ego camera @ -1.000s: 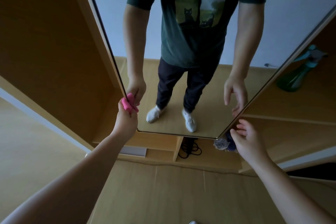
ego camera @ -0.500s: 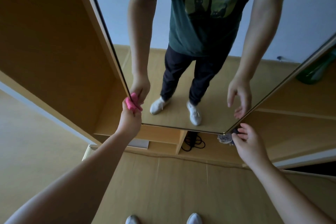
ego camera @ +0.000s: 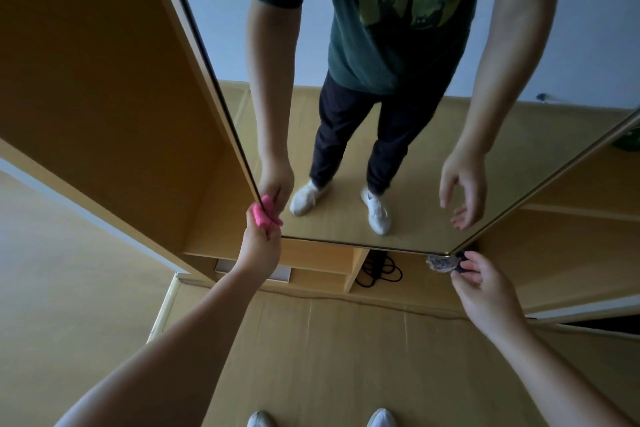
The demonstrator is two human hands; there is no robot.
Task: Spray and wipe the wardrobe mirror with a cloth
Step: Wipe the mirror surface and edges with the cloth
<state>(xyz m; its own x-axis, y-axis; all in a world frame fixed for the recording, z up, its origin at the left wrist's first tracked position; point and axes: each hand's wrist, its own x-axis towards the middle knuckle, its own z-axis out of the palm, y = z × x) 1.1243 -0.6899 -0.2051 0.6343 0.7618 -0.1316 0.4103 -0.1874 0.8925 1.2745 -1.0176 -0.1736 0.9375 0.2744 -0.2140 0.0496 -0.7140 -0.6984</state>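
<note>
Head view: I see my left hand (ego camera: 260, 246) clenched around the pink cloth (ego camera: 265, 216), pressing it against the mirror (ego camera: 398, 156) at its lower left edge; my right hand (ego camera: 485, 282) hangs loosely curled by the lower right corner.

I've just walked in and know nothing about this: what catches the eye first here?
The tall mirror fills the middle, reflecting the standing person. At its lower left corner the left hand presses a bright pink cloth against the edge. The right hand hovers by the lower right corner.
</note>
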